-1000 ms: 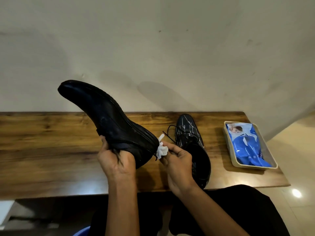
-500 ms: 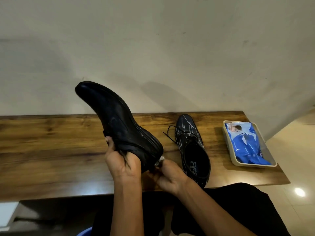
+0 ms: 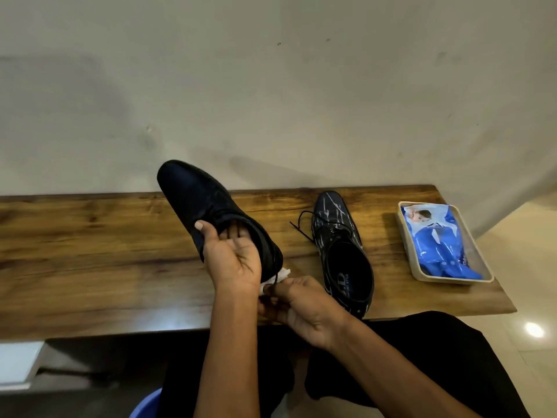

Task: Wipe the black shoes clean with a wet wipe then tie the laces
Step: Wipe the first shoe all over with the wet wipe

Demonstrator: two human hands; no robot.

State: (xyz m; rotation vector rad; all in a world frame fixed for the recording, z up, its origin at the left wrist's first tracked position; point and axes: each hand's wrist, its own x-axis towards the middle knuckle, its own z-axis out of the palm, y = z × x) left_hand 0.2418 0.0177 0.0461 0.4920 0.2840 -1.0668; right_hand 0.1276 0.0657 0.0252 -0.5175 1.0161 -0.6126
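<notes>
My left hand (image 3: 232,260) holds a black shoe (image 3: 193,197) up over the wooden table (image 3: 90,260), fingers inside its opening and thumb on its side, toe pointing up and away. Below the shoe's heel my right hand (image 3: 301,309) pinches a crumpled white wet wipe (image 3: 281,274) against the heel; a loose lace end hangs over the wipe. The second black shoe (image 3: 340,245) stands on the table to the right, streaked with wet marks, its laces untied and trailing left.
A beige tray (image 3: 411,267) at the table's right end holds a blue pack of wet wipes (image 3: 437,245). A pale wall rises right behind the table. A blue bucket rim (image 3: 144,402) shows at the bottom, by my knees.
The held shoe has swung right and turned its upper toward me. My right hand has dropped with the wipe from the heel's side to under the heel.
</notes>
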